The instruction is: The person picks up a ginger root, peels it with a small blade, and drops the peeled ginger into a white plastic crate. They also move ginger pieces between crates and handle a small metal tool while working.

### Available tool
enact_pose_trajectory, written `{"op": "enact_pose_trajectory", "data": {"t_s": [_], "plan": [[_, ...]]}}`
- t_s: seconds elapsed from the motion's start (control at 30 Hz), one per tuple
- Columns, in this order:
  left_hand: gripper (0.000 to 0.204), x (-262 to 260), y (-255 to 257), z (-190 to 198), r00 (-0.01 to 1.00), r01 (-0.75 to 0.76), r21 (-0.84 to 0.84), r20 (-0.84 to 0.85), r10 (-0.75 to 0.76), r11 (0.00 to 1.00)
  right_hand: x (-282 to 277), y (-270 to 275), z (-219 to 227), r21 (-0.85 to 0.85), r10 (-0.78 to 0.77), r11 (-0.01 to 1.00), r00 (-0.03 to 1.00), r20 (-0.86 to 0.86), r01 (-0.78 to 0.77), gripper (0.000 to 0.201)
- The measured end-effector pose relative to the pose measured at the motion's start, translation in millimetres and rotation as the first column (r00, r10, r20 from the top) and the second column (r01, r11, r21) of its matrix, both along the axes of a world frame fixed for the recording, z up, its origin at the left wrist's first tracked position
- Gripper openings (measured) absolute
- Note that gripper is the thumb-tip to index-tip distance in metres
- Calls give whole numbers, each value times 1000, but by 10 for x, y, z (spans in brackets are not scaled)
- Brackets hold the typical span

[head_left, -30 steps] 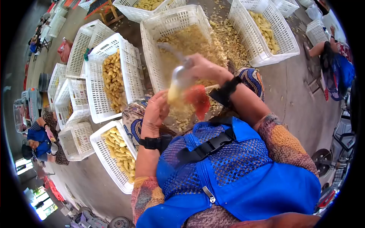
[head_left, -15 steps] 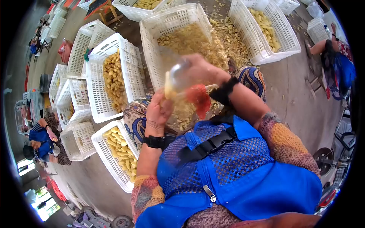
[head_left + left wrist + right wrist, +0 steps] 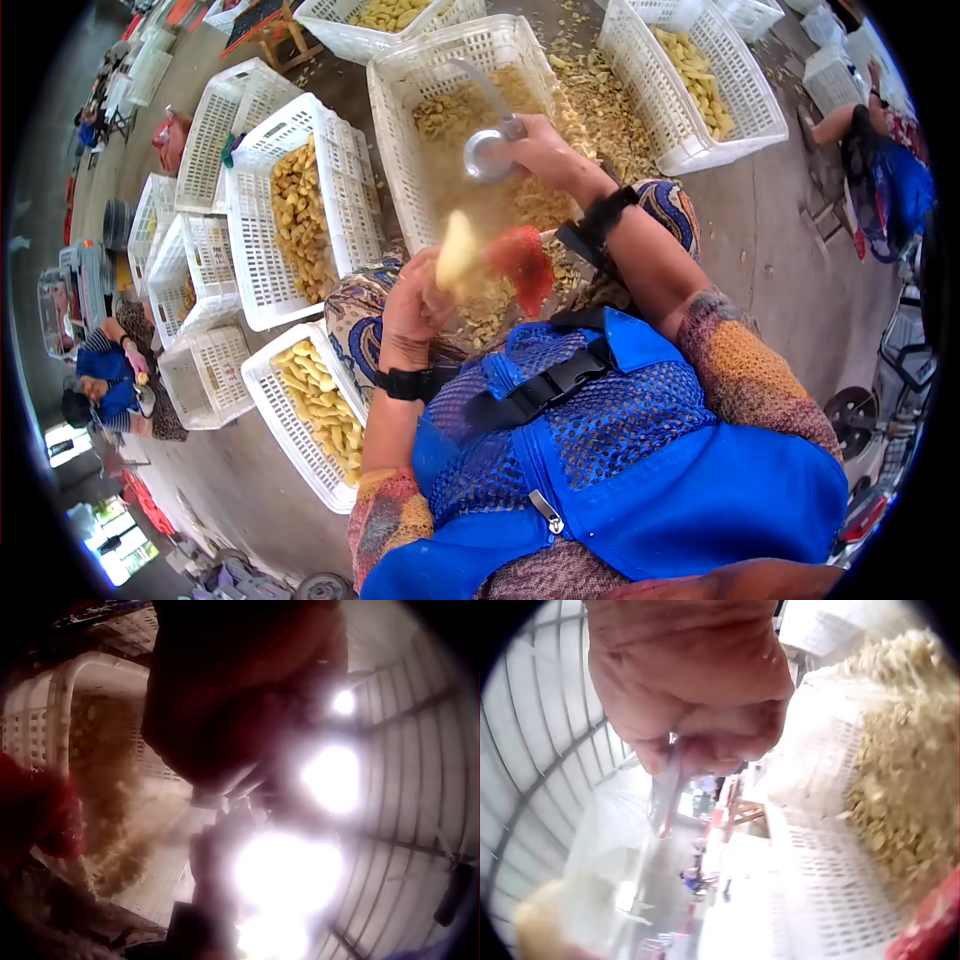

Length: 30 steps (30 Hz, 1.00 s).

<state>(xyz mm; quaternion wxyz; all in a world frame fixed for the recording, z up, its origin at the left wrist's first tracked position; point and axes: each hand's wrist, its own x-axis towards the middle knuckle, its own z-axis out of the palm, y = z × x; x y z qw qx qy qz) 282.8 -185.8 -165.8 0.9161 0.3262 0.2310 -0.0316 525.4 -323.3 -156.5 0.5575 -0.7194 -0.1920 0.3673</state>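
Note:
My left hand (image 3: 415, 302) grips a pale yellow, elongated peeled piece (image 3: 458, 250), its blurred tip standing up above the fingers. Farther forward, my right hand (image 3: 548, 155) holds a shiny round-headed metal tool (image 3: 487, 155) with a curved grey strip reaching away from it. The tool is apart from the pale piece in the head view. In the right wrist view, curled fingers (image 3: 720, 746) close round the tool's narrow part, while its far end is washed out by glare. Below both hands stands a white crate (image 3: 395, 150) with yellowish peelings. The left wrist view is dark and glaring.
Beside the hands is a red, rough-textured item (image 3: 525, 268). White crates surround my knees: one with brownish pieces (image 3: 298, 215), one with pale peeled pieces (image 3: 325, 405), another at right (image 3: 735, 110). Peelings (image 3: 625, 120) cover the floor between crates. Other people sit at both sides.
My right hand has moved forward with the tool, away from the pale piece it was close against. The left hand keeps its hold, and the piece now leans differently.

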Motion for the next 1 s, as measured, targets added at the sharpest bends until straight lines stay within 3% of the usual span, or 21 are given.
{"op": "enact_pose_trajectory", "data": {"t_s": [0.1, 0.23, 0.33, 0.5, 0.6, 0.67, 0.77, 0.8, 0.9, 0.93, 1.0], "plan": [[26, 40, 41, -94, 996, -82, -161, 5, 84, 984, -300, -19, 136, 340, 31, 938, 957, -289, 72, 21], [24, 125, -31, -141, 998, -56, -268, 9, 60, 962, -504, 147, -139, 518, 180, 850, 869, -462, 100, 14], [27, 194, -144, -66, 997, -65, -180, 28, 71, 981, -504, 172, -219, 471, 171, 880, 884, -434, 61, 13], [42, 236, -91, -136, 999, 47, 286, -13, -45, 957, -465, 139, -204, 331, 127, 944, 906, -404, 15, 16], [49, 233, -90, -61, 990, 130, 542, -19, -142, 830, -449, 135, -301, 331, 147, 943, 901, -407, -5, 19], [51, 282, -174, -11, 984, 124, 747, -10, -177, 653, -468, 163, -385, 305, 126, 952, 907, -402, 3, 21], [46, 331, -232, -71, 989, 145, 912, -121, -87, 384, -530, 191, -398, 284, 74, 959, 942, -328, 24, 24], [36, 343, -230, -43, 986, 162, 905, -168, -19, 393, -545, 202, -372, 281, 54, 959, 955, -291, 31, 25], [32, 304, -134, -89, 991, 58, 911, -102, 87, 408, -370, 132, -209, 245, -99, 958, 974, -206, 149, 26], [31, 298, -77, -214, 992, -2, 938, -42, 118, 347, -295, 82, -196, 195, -45, 976, 961, -272, 101, 21], [31, 281, -57, -331, 990, 27, 974, -58, 131, 223, -373, 91, -142, 95, 58, 994, 995, -85, -50, 20]]}}
